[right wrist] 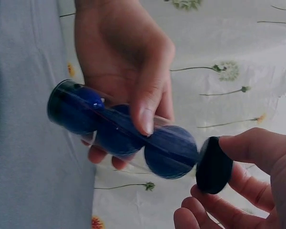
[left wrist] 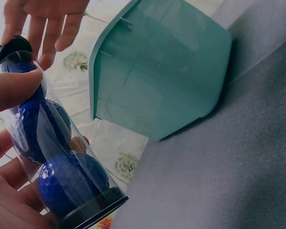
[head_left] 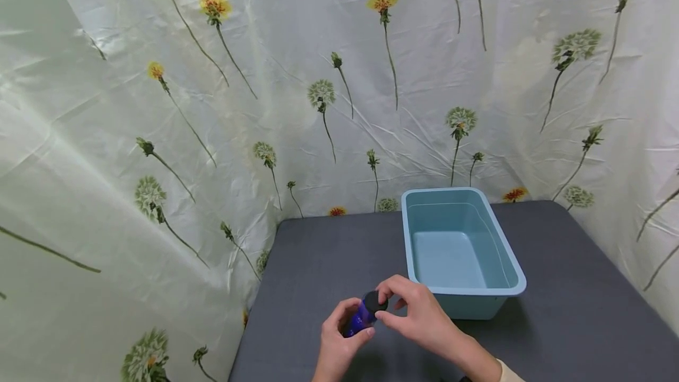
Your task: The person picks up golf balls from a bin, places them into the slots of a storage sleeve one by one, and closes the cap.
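My left hand (head_left: 336,341) grips a clear plastic tube (right wrist: 117,129) around its side, thumb along the near face. Inside the tube sit three blue golf balls (left wrist: 74,181) in a row, dimpled and shiny. A dark base closes the tube's lower end. At the other end, my right hand (head_left: 421,314) pinches a round black cap (right wrist: 214,167) between thumb and fingers. In the right wrist view the cap stands tilted right at the tube's mouth, close to the last ball. Both hands hold the tube above the table, in front of the bin.
A light blue plastic bin (head_left: 407,234) stands on the dark grey table (head_left: 329,258), just beyond my right hand. White curtain (head_left: 292,105) with dandelion prints hangs behind the table and along its left and right sides.
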Available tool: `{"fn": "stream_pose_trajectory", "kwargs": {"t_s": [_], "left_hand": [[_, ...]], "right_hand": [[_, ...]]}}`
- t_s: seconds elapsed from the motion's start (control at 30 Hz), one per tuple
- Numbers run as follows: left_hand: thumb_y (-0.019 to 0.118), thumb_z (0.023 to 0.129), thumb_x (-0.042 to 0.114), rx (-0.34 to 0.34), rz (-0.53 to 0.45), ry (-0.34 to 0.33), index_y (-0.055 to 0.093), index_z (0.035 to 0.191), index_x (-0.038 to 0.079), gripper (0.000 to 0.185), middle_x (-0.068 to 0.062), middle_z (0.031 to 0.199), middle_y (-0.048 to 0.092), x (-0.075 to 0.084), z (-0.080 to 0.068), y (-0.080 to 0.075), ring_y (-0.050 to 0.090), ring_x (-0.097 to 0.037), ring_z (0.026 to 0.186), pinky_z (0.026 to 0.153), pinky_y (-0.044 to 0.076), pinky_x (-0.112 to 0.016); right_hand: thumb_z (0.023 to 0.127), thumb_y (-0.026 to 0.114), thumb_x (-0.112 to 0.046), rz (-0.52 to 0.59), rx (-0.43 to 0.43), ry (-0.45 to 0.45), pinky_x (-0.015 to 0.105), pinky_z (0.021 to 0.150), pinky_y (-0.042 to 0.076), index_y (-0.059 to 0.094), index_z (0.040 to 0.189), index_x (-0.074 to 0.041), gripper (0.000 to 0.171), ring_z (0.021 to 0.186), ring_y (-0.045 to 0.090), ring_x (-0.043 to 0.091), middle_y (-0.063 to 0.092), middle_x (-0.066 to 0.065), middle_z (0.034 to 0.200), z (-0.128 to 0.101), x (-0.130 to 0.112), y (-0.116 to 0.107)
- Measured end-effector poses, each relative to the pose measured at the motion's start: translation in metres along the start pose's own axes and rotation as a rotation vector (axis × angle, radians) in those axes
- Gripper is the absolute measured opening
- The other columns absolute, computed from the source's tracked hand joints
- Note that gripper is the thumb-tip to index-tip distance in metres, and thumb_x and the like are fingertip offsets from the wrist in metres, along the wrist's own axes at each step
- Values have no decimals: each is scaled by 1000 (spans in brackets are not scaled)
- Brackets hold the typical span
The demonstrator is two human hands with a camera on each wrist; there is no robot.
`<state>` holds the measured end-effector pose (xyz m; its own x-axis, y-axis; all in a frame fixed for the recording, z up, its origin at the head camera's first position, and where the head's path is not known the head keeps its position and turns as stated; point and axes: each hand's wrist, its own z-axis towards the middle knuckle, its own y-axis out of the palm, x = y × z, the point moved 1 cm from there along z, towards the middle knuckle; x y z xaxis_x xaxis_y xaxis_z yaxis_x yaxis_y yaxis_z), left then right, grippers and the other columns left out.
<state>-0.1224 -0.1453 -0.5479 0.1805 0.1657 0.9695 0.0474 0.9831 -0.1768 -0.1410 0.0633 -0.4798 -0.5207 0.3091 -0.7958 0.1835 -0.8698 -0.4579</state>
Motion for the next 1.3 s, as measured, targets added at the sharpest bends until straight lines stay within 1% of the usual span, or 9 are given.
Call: {"fn": "stream_pose_trajectory", "kwargs": {"t_s": [0.13,0.37,0.47,0.57,0.67,0.8,0.9,1.1,1.3], "left_hand": [[85,81,18,-11,-5,2,64,122,20,47,-2,113,69,1,0,1,66,-22,99,85,52,-31],[86,80,18,-47,21,-4,64,122,20,47,-1,113,69,-2,1,2,65,-20,98,84,52,-31],[86,80,18,-57,38,-16,65,121,20,46,0,113,69,-3,0,1,65,-19,98,84,52,-30],[86,81,17,-84,43,-31,65,122,21,46,1,113,69,-3,0,2,65,-18,100,85,52,-30],[85,81,17,-106,42,-36,65,122,22,46,1,114,69,-4,-1,2,65,-19,101,85,52,-30],[87,79,19,-108,74,-5,66,120,23,47,2,112,69,-7,-1,2,66,-18,101,86,52,-31],[87,78,20,-118,118,5,66,120,25,47,4,111,69,-10,-2,2,65,-16,100,85,52,-32],[88,77,19,-132,170,-34,67,118,31,48,8,108,69,-12,-2,4,64,-13,98,86,52,-31],[90,73,23,-135,180,-4,68,116,29,48,7,105,69,-10,-1,6,64,-13,94,84,53,-32]], "right_hand": [[82,86,-17,-61,-3,-45,27,71,56,62,97,-29,30,91,61,7,63,-14,106,-2,3,3],[84,84,-20,-169,-49,-75,33,76,57,67,120,-30,41,89,61,5,61,-16,104,-4,3,-1],[85,82,-21,-206,-98,-56,29,72,56,68,122,-30,41,84,59,3,60,-15,101,-4,2,-4],[86,80,-21,-217,-160,-8,25,66,52,69,122,-29,38,79,55,4,58,-13,97,-5,1,-8],[87,79,-21,-218,-214,32,22,65,51,70,121,-27,35,76,55,5,57,-13,96,-5,2,-12],[87,79,-22,-223,-257,54,22,63,50,70,119,-27,33,75,55,7,56,-13,94,-5,6,-14],[86,80,-22,-225,-268,63,22,61,48,71,117,-26,33,74,55,7,57,-13,92,-6,9,-15],[85,82,-21,-197,-277,59,21,60,49,72,116,-23,33,71,56,5,58,-13,89,-7,11,-13],[84,83,-19,-213,-276,40,20,59,48,72,115,-21,32,69,55,7,59,-14,88,-6,11,-13]]}}
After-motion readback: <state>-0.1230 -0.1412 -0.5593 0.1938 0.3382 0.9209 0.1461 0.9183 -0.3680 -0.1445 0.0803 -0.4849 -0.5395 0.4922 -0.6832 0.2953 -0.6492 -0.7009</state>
